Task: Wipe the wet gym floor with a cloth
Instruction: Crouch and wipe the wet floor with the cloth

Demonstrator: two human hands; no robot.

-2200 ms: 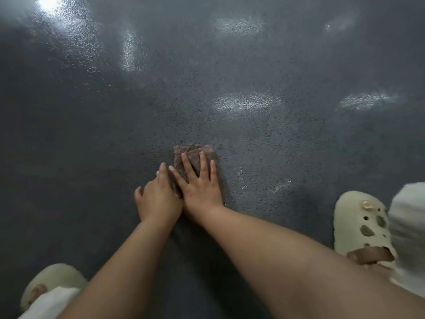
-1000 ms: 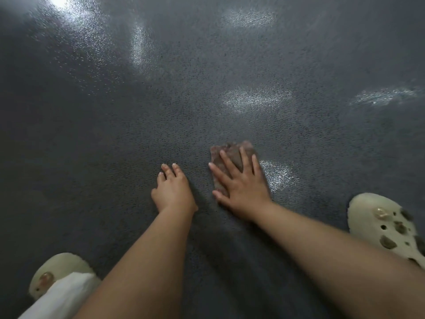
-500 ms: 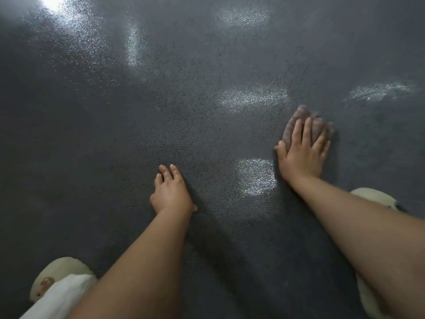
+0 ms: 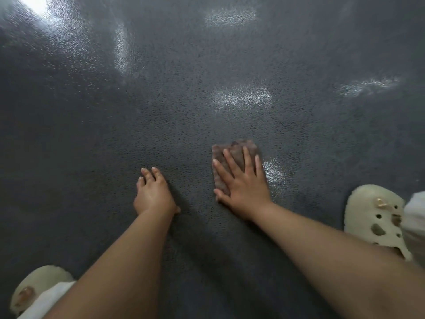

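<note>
Brownish and rough, the folded cloth (image 4: pixel 230 157) lies flat on the dark textured gym floor (image 4: pixel 161 100), directly under the right hand (image 4: pixel 241 183). This hand presses on it with straight, slightly spread fingers; nothing is curled around the fabric, and only its far edge and its left side show past the fingertips. The long axis of the cloth runs away from the person, the same way as the fingers point.

The left hand (image 4: pixel 154 194) rests on the bare floor, near the cloth but apart from it, on its left. Its fingers are bent a little and hold nothing; I think it serves only as support.

Just beside the right hand, on its right, there is a shiny wet patch (image 4: pixel 273 171). More bright patches lie farther ahead (image 4: pixel 243 97) and far to the right (image 4: pixel 370 86). In my judgement, the next stroke must carry the cloth to the right over the nearest patch, and the right hand is the one placed for this.

One cream clog (image 4: pixel 377 217) stands at the right edge, another (image 4: pixel 34 286) at the lower left.
</note>
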